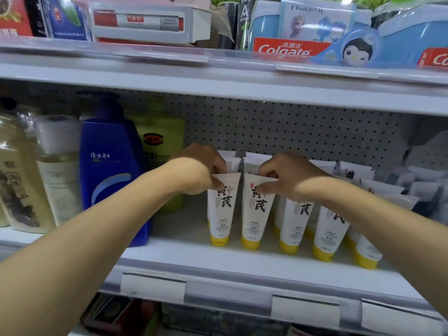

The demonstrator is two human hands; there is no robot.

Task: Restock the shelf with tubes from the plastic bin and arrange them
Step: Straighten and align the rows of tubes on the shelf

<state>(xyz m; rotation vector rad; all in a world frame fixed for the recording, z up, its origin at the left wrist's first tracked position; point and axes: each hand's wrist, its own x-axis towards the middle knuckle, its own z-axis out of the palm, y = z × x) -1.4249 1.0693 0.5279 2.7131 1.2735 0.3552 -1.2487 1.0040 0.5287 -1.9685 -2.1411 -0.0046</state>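
A white shelf [194,253] with a pegboard back crosses the middle of the frame, and white tubes [251,214] with yellow caps stand cap-down on it in rows from the centre toward the right. At its left stand a blue bottle [109,170], a green bottle [162,146] behind it, and pale bottles [60,166] at the far left. The upper shelf [218,76] along the top carries Colgate boxes [286,48] and a white carton [150,23].

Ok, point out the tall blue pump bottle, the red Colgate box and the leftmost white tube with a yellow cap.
tall blue pump bottle [109,166], head view, front face.
red Colgate box [286,48], head view, logo.
leftmost white tube with a yellow cap [221,212], head view, printed body.
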